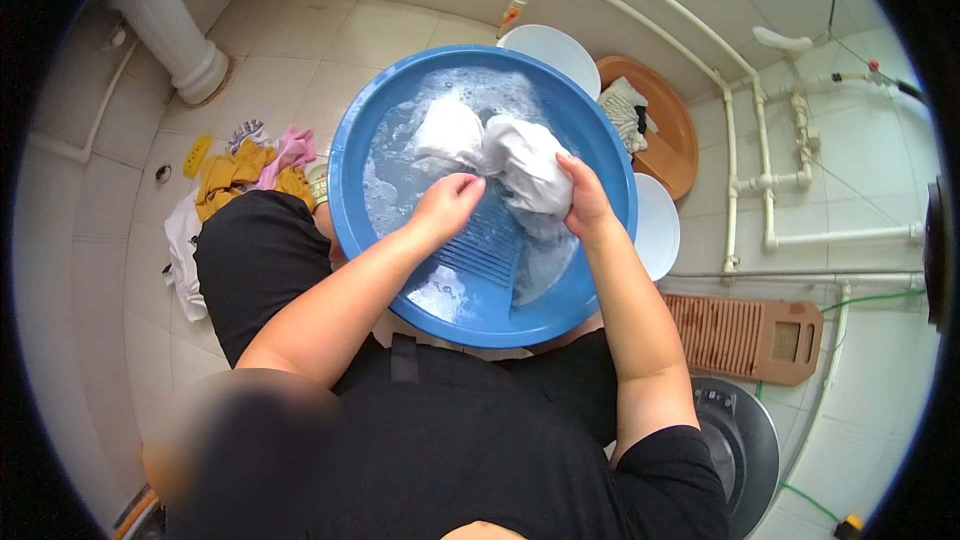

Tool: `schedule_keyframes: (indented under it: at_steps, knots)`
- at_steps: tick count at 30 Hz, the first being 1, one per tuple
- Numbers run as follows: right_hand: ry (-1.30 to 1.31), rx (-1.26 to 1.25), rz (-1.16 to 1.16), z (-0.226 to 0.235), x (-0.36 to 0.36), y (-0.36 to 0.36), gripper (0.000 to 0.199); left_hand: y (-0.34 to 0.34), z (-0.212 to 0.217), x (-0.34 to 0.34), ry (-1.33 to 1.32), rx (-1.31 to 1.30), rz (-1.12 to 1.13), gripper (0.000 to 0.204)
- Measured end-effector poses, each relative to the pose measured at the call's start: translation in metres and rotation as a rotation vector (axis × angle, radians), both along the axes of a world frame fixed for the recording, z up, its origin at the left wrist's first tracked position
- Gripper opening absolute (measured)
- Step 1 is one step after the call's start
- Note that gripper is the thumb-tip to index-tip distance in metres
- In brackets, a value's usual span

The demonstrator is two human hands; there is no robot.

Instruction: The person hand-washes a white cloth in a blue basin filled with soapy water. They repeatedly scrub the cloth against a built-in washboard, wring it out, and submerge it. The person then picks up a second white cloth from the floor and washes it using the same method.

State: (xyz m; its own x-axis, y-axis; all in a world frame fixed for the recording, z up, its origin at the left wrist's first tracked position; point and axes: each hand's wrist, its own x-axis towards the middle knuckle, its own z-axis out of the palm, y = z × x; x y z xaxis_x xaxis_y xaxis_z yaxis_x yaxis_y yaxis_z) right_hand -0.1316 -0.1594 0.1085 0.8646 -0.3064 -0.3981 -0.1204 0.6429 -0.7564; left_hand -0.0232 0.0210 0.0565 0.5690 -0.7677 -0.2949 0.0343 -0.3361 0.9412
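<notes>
A wet white cloth (532, 168), perhaps a garment, is bunched over soapy water in a large blue basin (346, 240). Its left part spreads lower toward the suds, and a narrow twist joins the two bulges. My right hand (588, 202) grips the right bulge, thumb and fingers around its edge. With fingertips pinched together, my left hand (450, 204) holds the cloth near its narrow middle. Below both hands, a ridged washboard (480, 252) is moulded into the basin's near side, with foam beside it.
Mustard, pink and white clothes (235, 178) lie on the tiles at left, near a yellow brush-like object (197, 156). Behind the basin stand a white basin (556, 52) and a brown basin (682, 145) holding cloth. A brown washboard (745, 338) lies at right, beside white pipes (732, 180).
</notes>
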Motion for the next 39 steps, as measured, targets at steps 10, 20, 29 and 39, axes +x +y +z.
schedule_keyframes:
  at_steps: [10,20,29,39]
  knots:
    - [0.29,-0.444,-0.029,-0.019,-0.006,0.028,0.047,-0.004,-0.008,0.021,0.813,-0.497,0.373,0.045]
    - [0.579,-1.561,0.256,-0.081,0.003,0.055,0.039,-0.032,-0.001,0.028,-1.046,-0.219,-0.238,0.031]
    - [0.513,-1.339,0.341,-0.055,-0.027,0.047,0.042,-0.058,-0.003,0.05,-0.778,0.545,-0.754,0.046]
    - [0.172,-1.583,0.175,-0.047,-0.062,0.11,0.031,0.034,0.013,-0.034,-1.069,-0.076,-0.373,0.014]
